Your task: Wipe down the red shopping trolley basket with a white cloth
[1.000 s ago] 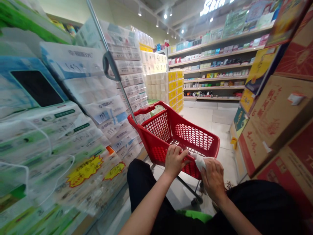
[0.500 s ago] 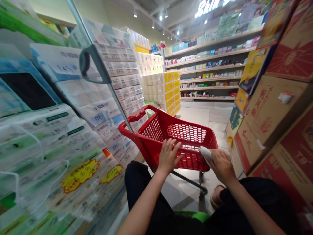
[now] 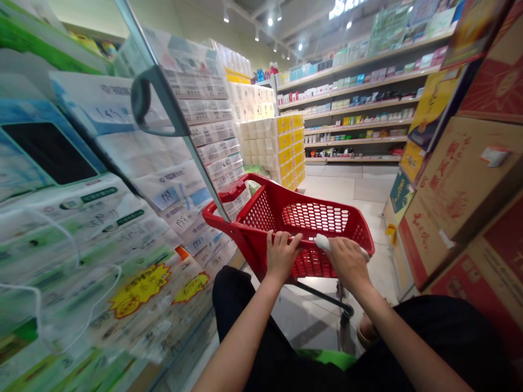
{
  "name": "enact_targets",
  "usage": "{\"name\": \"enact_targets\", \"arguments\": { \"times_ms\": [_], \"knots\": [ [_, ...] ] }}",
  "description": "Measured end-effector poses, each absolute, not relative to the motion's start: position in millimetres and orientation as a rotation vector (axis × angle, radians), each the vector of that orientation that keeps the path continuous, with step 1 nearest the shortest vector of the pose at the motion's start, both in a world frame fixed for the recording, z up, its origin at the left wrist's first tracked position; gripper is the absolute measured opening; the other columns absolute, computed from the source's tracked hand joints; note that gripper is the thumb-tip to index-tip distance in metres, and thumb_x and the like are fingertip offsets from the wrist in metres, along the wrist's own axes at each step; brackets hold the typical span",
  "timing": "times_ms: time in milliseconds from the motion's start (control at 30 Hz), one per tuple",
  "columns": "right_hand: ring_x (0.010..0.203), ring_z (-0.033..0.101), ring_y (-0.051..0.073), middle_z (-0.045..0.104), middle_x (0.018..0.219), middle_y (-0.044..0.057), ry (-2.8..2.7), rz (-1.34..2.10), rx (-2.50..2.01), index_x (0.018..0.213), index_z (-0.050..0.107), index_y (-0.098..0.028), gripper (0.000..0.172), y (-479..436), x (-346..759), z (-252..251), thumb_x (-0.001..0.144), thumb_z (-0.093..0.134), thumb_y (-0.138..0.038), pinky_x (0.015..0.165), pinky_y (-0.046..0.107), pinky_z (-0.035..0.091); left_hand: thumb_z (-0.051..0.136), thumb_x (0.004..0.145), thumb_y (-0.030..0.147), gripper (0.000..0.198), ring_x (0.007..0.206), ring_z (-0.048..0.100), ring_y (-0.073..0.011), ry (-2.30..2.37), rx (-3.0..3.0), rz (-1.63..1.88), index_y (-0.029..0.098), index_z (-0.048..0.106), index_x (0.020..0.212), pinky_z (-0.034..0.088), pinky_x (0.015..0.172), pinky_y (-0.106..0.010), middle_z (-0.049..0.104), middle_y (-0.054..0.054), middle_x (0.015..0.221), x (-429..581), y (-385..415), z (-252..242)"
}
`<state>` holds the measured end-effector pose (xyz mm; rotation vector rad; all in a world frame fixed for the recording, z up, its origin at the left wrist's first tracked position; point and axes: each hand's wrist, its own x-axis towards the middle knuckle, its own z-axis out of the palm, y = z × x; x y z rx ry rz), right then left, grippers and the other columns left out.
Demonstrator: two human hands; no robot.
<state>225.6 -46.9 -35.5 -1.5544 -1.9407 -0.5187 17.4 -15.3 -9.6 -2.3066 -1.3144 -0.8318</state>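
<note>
A red plastic shopping cart (image 3: 327,204) with mesh sides stands before my knees. My left hand (image 3: 281,255) grips its near rim, fingers hooked over the edge. Further right, my right hand (image 3: 347,260) presses a white cloth (image 3: 322,242) against the same rim. One end of the cloth pokes out beside the thumb, and a little shows past the fingers; the palm covers the rest. On the left the cart's grey pole carries a dark handle (image 3: 175,109).
Wrapped tissue packs (image 3: 163,179) are stacked along the left, with a dark-screened device (image 3: 49,152) and a white cable among them. Cardboard boxes (image 3: 457,179) rise on the right. Stocked shelves (image 3: 351,117) line the far wall. Something green lies under my legs.
My left hand has come down from hovering with spread fingers onto the cart's rim. My right hand has moved left along the rim with the cloth.
</note>
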Motion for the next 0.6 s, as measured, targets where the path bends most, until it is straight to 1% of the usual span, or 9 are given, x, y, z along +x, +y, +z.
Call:
{"name": "enact_targets", "arguments": {
  "times_ms": [133, 233, 367, 500, 600],
  "knots": [
    [0.098, 0.052, 0.026, 0.062, 0.100, 0.011, -2.026, -0.483, -1.447, 0.110, 0.055, -0.018, 0.023, -35, 187, -26, 0.096, 0.041, -0.028, 0.087, 0.039, 0.035, 0.056, 0.089, 0.041, 0.048, 0.109, 0.049, -0.0268, -1.339, -2.290, -0.831, 0.025, 0.048, 0.134, 0.023, 0.112, -0.054, 0.058, -0.008, 0.107, 18, -18, -12],
    [0.103, 0.053, 0.026, 0.063, 0.107, 0.011, -2.045, -0.463, -1.381, 0.119, 0.054, -0.019, 0.027, -36, 180, -26, 0.095, 0.042, -0.027, 0.088, 0.040, 0.036, 0.054, 0.090, 0.038, 0.048, 0.111, 0.049, -0.0263, -1.338, -2.290, -0.849, 0.021, 0.045, 0.134, 0.023, 0.113, -0.052, 0.059, -0.008, 0.110, 16, -21, -12],
    [0.107, 0.054, 0.025, 0.063, 0.114, 0.009, -2.092, -0.464, -1.335, 0.128, 0.050, -0.022, 0.034, -44, 207, -33, 0.096, 0.043, -0.029, 0.092, 0.039, 0.036, 0.054, 0.091, 0.037, 0.047, 0.114, 0.048, -0.0262, -1.305, -2.314, -0.848, 0.020, 0.044, 0.133, 0.022, 0.114, -0.051, 0.058, -0.008, 0.115, 13, -22, -12],
    [0.107, 0.055, 0.025, 0.063, 0.115, 0.008, -2.056, -0.490, -1.389, 0.129, 0.052, -0.023, 0.035, -56, 247, -42, 0.095, 0.045, -0.032, 0.091, 0.039, 0.037, 0.061, 0.086, 0.037, 0.053, 0.115, 0.048, -0.0269, -1.304, -2.328, -0.843, 0.021, 0.043, 0.133, 0.023, 0.113, -0.052, 0.057, -0.009, 0.117, 12, -24, -10],
    [0.107, 0.055, 0.025, 0.063, 0.115, 0.008, -1.996, -0.502, -1.465, 0.130, 0.051, -0.024, 0.038, -65, 263, -46, 0.095, 0.046, -0.036, 0.091, 0.040, 0.037, 0.063, 0.083, 0.034, 0.052, 0.114, 0.049, -0.0271, -1.304, -2.359, -0.886, 0.021, 0.044, 0.130, 0.023, 0.114, -0.052, 0.057, -0.008, 0.118, 12, -27, -6]
  ]
}}
